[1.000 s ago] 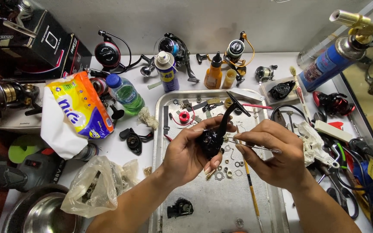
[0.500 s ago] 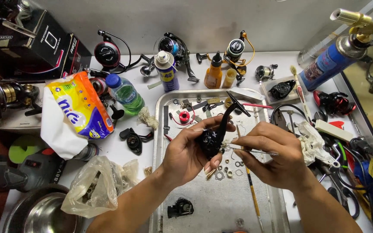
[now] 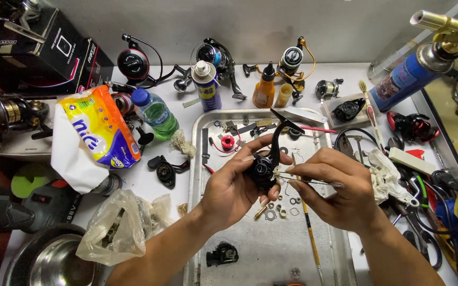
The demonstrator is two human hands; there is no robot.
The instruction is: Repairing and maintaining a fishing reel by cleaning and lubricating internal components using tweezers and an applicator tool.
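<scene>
Between the fingertips of both hands, held up over the metal tray (image 3: 335, 249), sits a small black reel body (image 3: 263, 168), its glossy casing rounded and its thin black arm rising past the fingers towards the back of the tray. The left hand (image 3: 229, 188) cups it from below and behind, fingers curled and pressed to its sides, likely so that its open face turns to the other hand. The right hand (image 3: 332, 193) pinches slim steel tweezers (image 3: 308, 180) between thumb and forefinger, the remaining fingers folded in; the tips point into the reel body, a grip suited to fine parts. Just under the fingers, small washers and rings (image 3: 284, 204) lie scattered on the tray's dull, scratched floor, kept inside its raised rim. Beyond the fingertips lies a red spool part (image 3: 228, 142), and farther back stand a blue-and-yellow spray can (image 3: 206, 85) and an orange squeeze bottle (image 3: 264, 90). Left of the left wrist sits a crumpled clear plastic bag (image 3: 117, 225).
</scene>
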